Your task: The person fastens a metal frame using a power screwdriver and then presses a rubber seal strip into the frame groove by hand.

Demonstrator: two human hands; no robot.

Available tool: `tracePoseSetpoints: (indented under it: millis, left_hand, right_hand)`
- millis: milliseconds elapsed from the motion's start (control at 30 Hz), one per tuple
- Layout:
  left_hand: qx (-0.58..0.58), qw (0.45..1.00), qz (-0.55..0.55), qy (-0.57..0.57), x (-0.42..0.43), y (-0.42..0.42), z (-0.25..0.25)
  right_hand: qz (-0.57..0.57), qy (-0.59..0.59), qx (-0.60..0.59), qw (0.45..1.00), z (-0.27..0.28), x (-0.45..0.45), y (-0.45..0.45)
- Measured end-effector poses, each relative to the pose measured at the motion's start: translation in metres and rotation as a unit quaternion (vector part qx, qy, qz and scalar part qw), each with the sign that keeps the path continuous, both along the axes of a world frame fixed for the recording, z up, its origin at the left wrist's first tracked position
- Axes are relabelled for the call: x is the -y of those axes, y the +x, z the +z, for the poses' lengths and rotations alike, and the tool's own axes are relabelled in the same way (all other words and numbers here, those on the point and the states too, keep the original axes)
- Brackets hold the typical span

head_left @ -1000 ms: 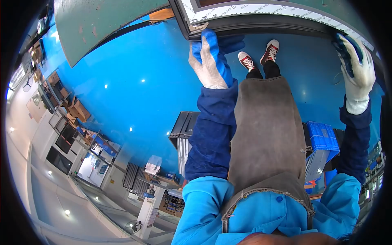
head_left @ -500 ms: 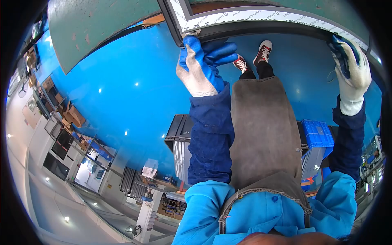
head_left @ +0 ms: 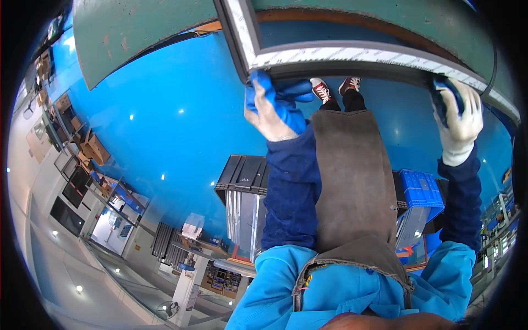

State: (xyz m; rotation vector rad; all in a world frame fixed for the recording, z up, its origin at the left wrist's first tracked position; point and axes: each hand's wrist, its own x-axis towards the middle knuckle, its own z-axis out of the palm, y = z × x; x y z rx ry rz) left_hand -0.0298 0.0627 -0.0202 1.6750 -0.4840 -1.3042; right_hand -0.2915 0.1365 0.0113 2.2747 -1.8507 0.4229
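A dark rectangular frame (head_left: 352, 54) with printed white protective film along its face lies at the top of the head view, partly over the green table. My left hand (head_left: 275, 109), in a white and blue coated glove, grips its near left corner. Some of those fingers are hidden under the edge; others stick out to the right. My right hand (head_left: 462, 118), gloved alike, holds the near edge farther right with curled fingers. The frame's far side is out of view.
The green table (head_left: 148, 33) has a worn edge. Black crates (head_left: 242, 173) stand left of my brown apron (head_left: 355, 176), and a blue crate (head_left: 421, 190) stands at the right. Cardboard boxes (head_left: 94, 147) sit farther left on the blue floor (head_left: 165, 121). My shoes (head_left: 322, 91) show below the frame.
The frame has come closer to my body, and its near edge now covers part of my shoes. Both hands have moved with it, still gripping, the right one slightly leftward.
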Motion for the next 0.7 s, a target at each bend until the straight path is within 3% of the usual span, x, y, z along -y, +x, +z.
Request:
tracePoseSetpoints:
  millis: [267, 500, 600, 700]
  left_hand:
    - [0.034, 0.996, -0.059, -0.066, -0.020, 0.014, -0.025]
    - [0.201, 0.961, -0.166, -0.092, -0.027, 0.006, -0.033]
    - [0.067, 0.994, -0.077, -0.044, -0.030, 0.002, -0.032]
    - [0.118, 0.977, -0.157, -0.080, -0.041, 0.001, -0.037]
  right_hand:
    - [-0.010, -0.015, 0.006, 1.000, -0.002, -0.004, 0.006]
    - [-0.025, -0.015, 0.007, 1.000, -0.004, -0.003, 0.014]
    - [-0.025, -0.016, 0.014, 0.999, -0.004, -0.004, 0.013]
    - [-0.026, -0.013, 0.013, 1.000, -0.004, -0.005, 0.013]
